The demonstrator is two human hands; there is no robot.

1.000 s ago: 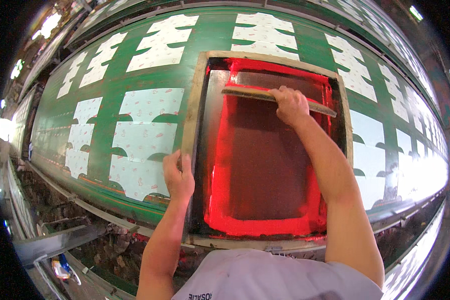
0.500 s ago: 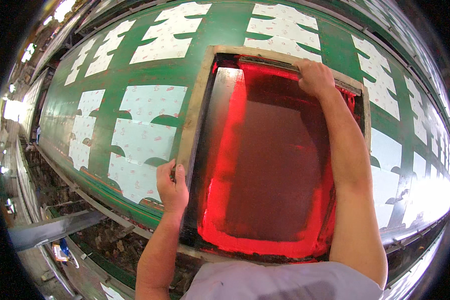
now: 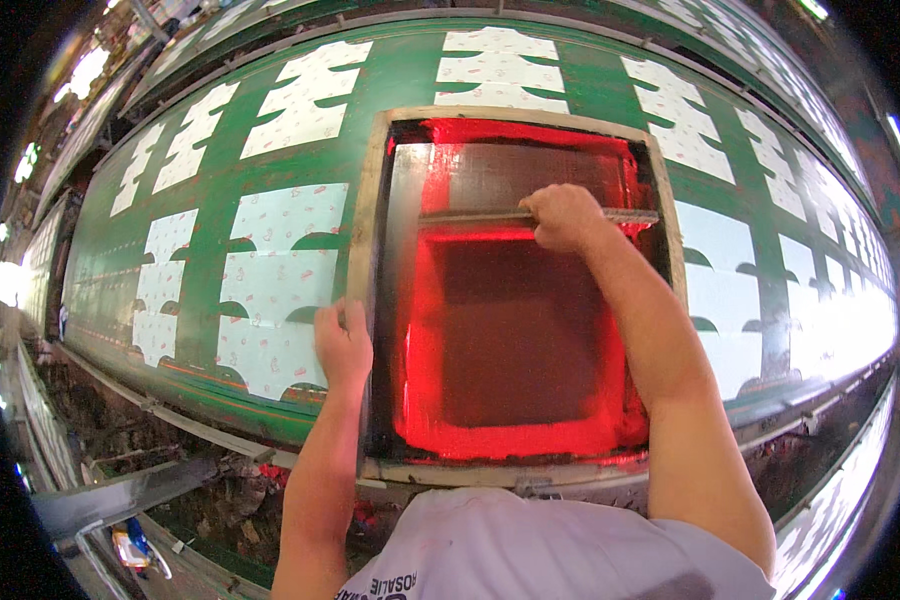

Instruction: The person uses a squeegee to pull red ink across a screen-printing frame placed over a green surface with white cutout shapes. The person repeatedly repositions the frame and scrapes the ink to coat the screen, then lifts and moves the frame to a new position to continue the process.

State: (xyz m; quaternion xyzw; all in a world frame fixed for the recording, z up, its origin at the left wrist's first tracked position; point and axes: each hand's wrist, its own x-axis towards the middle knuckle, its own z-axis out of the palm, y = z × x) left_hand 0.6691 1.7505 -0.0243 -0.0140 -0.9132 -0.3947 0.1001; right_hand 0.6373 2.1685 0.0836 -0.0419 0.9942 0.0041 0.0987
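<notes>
A silk-screen printing frame (image 3: 368, 240) of pale wood lies before me, its dark mesh streaked with bright red ink (image 3: 510, 440). My right hand (image 3: 567, 217) grips the bar of a squeegee (image 3: 450, 217), which spans the mesh crosswise in the upper half. Above and below the squeegee the mesh looks dark reddish brown, with thick red bands along the sides and bottom. At the frame's left side, my left hand (image 3: 344, 343) has its fingers bent around the wooden edge; the fingertips are partly hidden.
The frame sits on a long green printing table (image 3: 200, 330). Light cut fabric pieces (image 3: 285, 270) with small red prints lie in rows to the left and beyond; plainer pale pieces (image 3: 715, 290) lie on the right. A metal beam (image 3: 120, 495) juts out at lower left.
My right hand has drawn the squeegee from the frame's far end toward me, to the upper-middle of the mesh. My left hand stays at the frame's left edge. The view has shifted slightly.
</notes>
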